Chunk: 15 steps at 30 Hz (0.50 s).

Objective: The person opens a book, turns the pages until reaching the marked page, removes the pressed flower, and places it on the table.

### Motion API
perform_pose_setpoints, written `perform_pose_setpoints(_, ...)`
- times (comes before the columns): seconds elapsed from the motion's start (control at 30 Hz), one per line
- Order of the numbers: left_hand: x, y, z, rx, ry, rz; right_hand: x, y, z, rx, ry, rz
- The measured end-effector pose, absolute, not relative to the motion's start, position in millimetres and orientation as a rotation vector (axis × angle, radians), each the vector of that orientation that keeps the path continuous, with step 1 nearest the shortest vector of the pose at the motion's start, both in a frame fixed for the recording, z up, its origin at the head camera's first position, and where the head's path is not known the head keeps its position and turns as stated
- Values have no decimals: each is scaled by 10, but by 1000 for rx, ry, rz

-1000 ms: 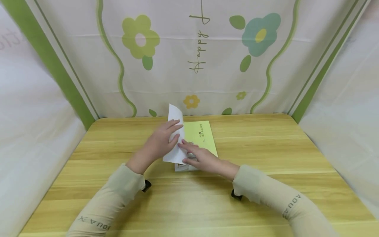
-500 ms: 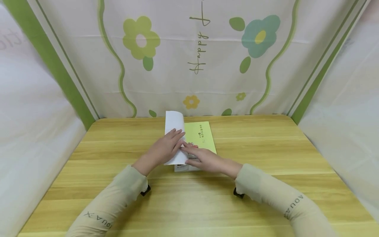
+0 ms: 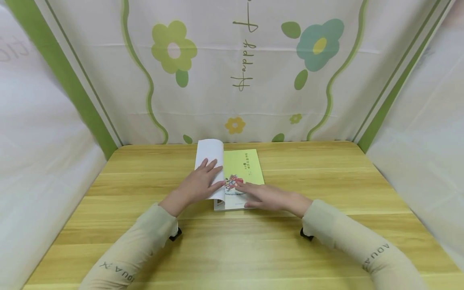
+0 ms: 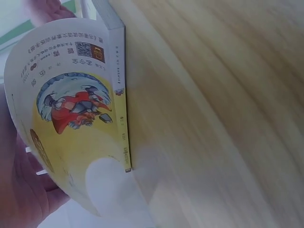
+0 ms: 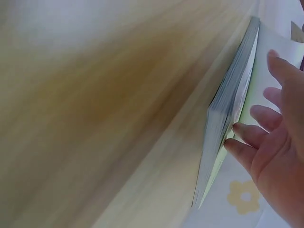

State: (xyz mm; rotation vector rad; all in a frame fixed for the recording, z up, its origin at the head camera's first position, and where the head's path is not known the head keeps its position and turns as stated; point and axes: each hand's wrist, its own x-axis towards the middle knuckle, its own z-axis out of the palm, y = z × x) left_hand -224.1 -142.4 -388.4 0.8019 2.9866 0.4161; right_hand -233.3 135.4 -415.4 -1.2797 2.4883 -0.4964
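Note:
A paperback book (image 3: 255,161) lies on the table with its front cover (image 3: 210,149) folded over to the left, white inner side up. My left hand (image 3: 197,183) rests on that cover with fingers spread. From below, the left wrist view shows the cover's outer picture (image 4: 78,107) in yellow and red, bowed out from the spine (image 4: 121,90), with my left hand behind its edge. My right hand (image 3: 270,196) reaches over the yellow-green title page, fingers extended near a small printed picture. In the right wrist view, its fingertips are close to the book's page edges (image 5: 228,95).
The wooden table (image 3: 326,177) extends around the book on every side. A pale fabric wall (image 3: 268,100) printed with flowers rises behind the table's far edge, with more fabric at left and right.
The cover has come down further to the left under my left hand. My right hand has drawn back to the right, off the cover's fold, uncovering more of the title page.

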Motion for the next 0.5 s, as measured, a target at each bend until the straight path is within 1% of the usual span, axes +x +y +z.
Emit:
perform_pose_setpoints(0.13,-2225,-1456,-3879,767,3006,399,-2348,1457,-4165,-1278,2503,-451)
perform_pose_setpoints(0.37,-2240,-1497,-3886,577,3017,350,-2355,1581,-4176,-1313,2526,-407)
perform_pose_setpoints(0.5,-2253,-1508,-3940,550,3034,309,-2351,1590,-4189,-1346,2538,-386)
